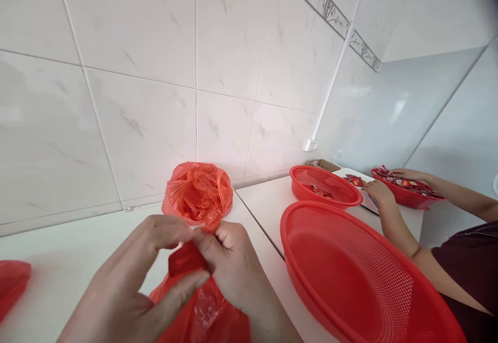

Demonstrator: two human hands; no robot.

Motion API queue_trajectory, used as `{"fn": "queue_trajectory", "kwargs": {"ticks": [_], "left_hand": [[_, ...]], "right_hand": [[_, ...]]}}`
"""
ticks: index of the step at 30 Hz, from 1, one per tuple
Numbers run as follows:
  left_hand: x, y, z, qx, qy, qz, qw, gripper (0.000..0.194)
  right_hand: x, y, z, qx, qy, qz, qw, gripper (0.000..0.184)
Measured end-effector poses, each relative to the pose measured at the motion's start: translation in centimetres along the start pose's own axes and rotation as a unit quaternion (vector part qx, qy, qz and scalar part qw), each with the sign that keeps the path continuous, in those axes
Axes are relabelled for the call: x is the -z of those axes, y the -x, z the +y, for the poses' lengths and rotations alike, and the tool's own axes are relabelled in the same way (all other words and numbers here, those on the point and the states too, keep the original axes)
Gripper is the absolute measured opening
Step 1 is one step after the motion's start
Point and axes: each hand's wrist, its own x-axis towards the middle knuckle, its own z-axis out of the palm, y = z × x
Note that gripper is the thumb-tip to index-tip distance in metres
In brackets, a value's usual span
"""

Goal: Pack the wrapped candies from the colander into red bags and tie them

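My left hand (136, 275) and my right hand (233, 270) meet over the white table (70, 260), both pinched on the top edge of a thin red plastic bag (202, 312) that hangs below them. A small red packet (187, 257) sits between my thumbs at the bag's mouth. Just behind my hands, against the tiled wall, stands another red plastic bag (198, 192), bunched and open at the top.
A large red mesh basket (350, 275) lies to my right. Beyond it, a second red basket (324, 184) holds a few red packets. A person at the right has hands (379, 192) near a third basket (408, 190) full of packets. Red plastic (11, 280) shows at the far left.
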Motion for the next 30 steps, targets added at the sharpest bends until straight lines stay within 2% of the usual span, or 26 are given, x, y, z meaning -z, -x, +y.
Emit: {"fn": "queue_trajectory", "kwargs": {"ticks": [2, 3, 7, 12, 17, 21, 25, 26, 29, 30], "left_hand": [[-0.1, -0.7, 0.3, -0.097, -0.045, -0.044, 0.993, 0.019], [-0.1, -1.0, 0.4, -0.125, -0.059, -0.063, 0.988, 0.014], [0.3, -1.5, 0.2, -0.148, -0.095, -0.105, 0.979, 0.018], [0.4, -1.6, -0.9, -0.155, -0.124, -0.122, 0.972, 0.017], [0.0, -1.9, -2.1, -0.094, -0.135, -0.139, 0.977, 0.030], [-0.2, -1.9, -3.1, -0.066, -0.110, -0.137, 0.982, 0.024], [-0.2, -1.5, -2.9, -0.007, -0.093, -0.184, 0.979, 0.023], [-0.2, -1.3, -2.7, 0.017, -0.100, -0.198, 0.975, 0.024], [-0.3, -1.2, -2.1, 0.072, -0.127, -0.225, 0.963, 0.025], [-0.3, -1.2, -2.0, 0.083, -0.135, -0.230, 0.960, 0.025]], "right_hand": [[0.1, -0.2, 0.0, 0.010, -0.017, 0.011, 1.000, 0.041], [0.2, -0.2, 0.0, 0.014, -0.029, 0.009, 0.999, 0.042], [0.2, -0.1, -0.1, 0.009, -0.051, -0.018, 0.998, 0.042], [0.7, -0.4, 0.2, -0.003, -0.005, -0.034, 0.999, 0.050], [1.6, -0.9, 0.7, 0.012, 0.005, -0.061, 0.998, 0.041], [2.7, -1.0, 0.8, 0.045, -0.033, -0.113, 0.992, 0.040], [3.5, -0.8, 0.3, 0.088, -0.007, -0.123, 0.988, 0.049], [3.6, -0.7, 0.3, 0.087, 0.003, -0.120, 0.989, 0.047], [3.4, -0.6, 0.5, 0.047, 0.017, -0.124, 0.991, 0.020], [3.3, -0.6, 0.6, 0.029, 0.028, -0.117, 0.992, 0.021]]}}
